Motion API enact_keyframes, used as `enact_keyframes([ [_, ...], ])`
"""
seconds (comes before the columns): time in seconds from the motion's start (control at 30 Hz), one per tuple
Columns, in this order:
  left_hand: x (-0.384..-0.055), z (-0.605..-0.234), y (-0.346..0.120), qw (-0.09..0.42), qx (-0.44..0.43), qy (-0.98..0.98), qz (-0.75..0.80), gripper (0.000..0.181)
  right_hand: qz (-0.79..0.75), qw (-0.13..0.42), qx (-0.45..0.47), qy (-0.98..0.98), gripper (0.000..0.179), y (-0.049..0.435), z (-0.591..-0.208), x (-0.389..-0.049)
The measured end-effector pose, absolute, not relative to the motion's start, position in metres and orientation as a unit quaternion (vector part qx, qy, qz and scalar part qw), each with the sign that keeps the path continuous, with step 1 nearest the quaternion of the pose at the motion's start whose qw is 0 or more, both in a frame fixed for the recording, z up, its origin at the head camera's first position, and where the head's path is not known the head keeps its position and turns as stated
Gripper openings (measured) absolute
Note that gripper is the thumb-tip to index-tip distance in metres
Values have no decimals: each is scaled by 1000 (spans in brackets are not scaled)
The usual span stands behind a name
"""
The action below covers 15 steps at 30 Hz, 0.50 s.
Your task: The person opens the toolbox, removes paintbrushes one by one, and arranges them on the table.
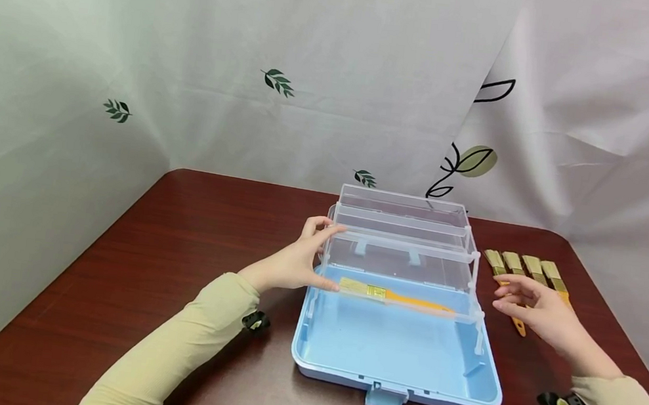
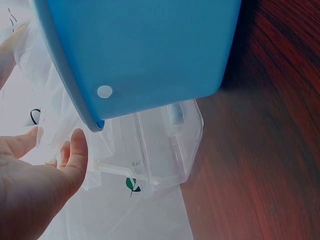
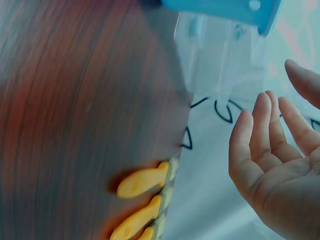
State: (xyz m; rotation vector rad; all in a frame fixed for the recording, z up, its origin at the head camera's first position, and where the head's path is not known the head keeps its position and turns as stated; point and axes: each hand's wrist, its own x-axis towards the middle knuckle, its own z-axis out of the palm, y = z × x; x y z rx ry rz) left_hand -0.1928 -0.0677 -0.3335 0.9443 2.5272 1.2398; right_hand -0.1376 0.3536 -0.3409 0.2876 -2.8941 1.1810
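Observation:
A light-blue toolbox (image 1: 392, 351) stands with its lid raised and its clear plastic trays lifted on hinged arms. In the front clear tray (image 1: 444, 247) lies a paintbrush (image 1: 409, 299) with pale bristles and an orange handle. My left hand (image 1: 297, 259) grips that tray's left end, thumb at the front edge and fingers farther back; the left wrist view shows the hand (image 2: 45, 175) around the clear plastic. To the right of the box, my right hand (image 1: 541, 311) hovers with loosely bent fingers and nothing in them, overlapping the handles of several paintbrushes (image 1: 531, 267).
The dark red wooden table (image 1: 177, 246) carries everything. White cloth (image 1: 308, 128) with leaf prints hangs behind and at both sides. A latch (image 1: 387, 399) hangs down at the toolbox's front. Loose brush handles (image 3: 142, 182) show in the right wrist view.

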Motion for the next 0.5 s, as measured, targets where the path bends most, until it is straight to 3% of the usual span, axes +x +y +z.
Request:
enact_keyframes([
  [0.2, -193, -334, -68, 87, 315, 848, 418, 97, 368, -16, 89, -925, 49, 342, -338, -133],
  [0.5, -192, -334, -68, 86, 316, 847, 419, 96, 417, 1, 112, -902, 35, 336, -337, -127],
])
